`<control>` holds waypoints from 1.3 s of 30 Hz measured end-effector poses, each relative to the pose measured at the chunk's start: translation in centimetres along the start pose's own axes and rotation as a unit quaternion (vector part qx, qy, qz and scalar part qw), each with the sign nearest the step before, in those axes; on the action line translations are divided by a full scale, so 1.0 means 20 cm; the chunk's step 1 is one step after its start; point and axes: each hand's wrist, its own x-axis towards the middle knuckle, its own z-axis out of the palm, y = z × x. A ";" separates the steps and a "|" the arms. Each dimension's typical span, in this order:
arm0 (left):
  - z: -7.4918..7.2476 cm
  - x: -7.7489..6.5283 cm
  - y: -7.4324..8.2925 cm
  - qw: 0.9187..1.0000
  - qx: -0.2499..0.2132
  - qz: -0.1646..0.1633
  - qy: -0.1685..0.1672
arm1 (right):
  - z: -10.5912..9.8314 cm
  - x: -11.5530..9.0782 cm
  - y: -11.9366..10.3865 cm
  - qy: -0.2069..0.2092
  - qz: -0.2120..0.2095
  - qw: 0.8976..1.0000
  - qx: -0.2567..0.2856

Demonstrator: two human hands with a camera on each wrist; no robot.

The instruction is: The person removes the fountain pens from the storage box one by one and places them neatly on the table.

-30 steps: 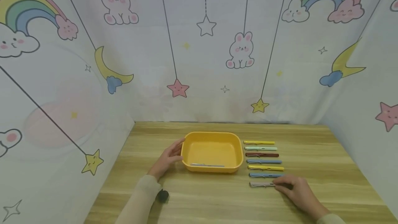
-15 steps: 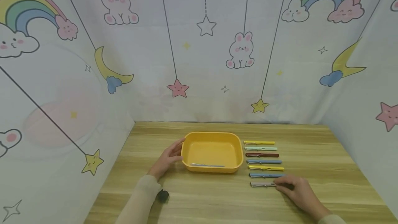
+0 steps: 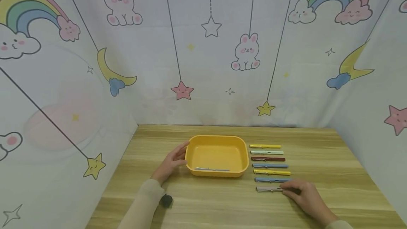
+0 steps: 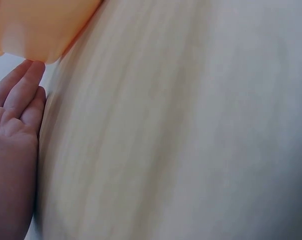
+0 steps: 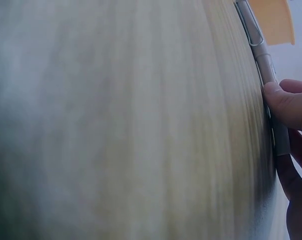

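My right hand (image 3: pixel 304 193) pinches the back end of a grey pen (image 3: pixel 266 189) between thumb and fingers; this pen, with a wire clip, is the nearest in a column on the table. In the right wrist view the thumb (image 5: pixel 286 105) lies along the barrel of the pen, close to the tabletop. At the left end of a yellow rectangular tray (image 3: pixel 219 174), my left hand (image 3: pixel 169 164) rests with fingers extended against its side. Fingertips touch the tray wall (image 4: pixel 30 30) in the left wrist view. One light-blue pen (image 3: pixel 212 169) lies inside the tray along its near side.
Right of the tray lie a yellow pen (image 3: pixel 265 146), a pale green pen (image 3: pixel 267 152), a dark red pen (image 3: pixel 268 159) and several blue and yellow ones. A small black object (image 3: pixel 166 200) is by the left sleeve. Patterned curtains (image 3: pixel 219 109) border the wooden table (image 3: pixel 222 204).
My right hand and the grey pen have shifted very slightly to the right. The left hand and the tray hold their place.
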 end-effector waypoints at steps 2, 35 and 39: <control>0.00 0.00 0.00 1.000 -0.001 0.001 0.000 | 0.00 0.00 0.00 0.002 -0.002 1.000 0.001; 0.00 0.00 0.00 1.000 -0.010 -0.005 -0.003 | -0.05 0.10 -0.06 0.034 0.022 0.999 -0.019; 0.00 0.00 0.00 1.000 -0.009 -0.005 -0.003 | -0.03 0.16 -0.08 0.035 0.035 0.999 0.008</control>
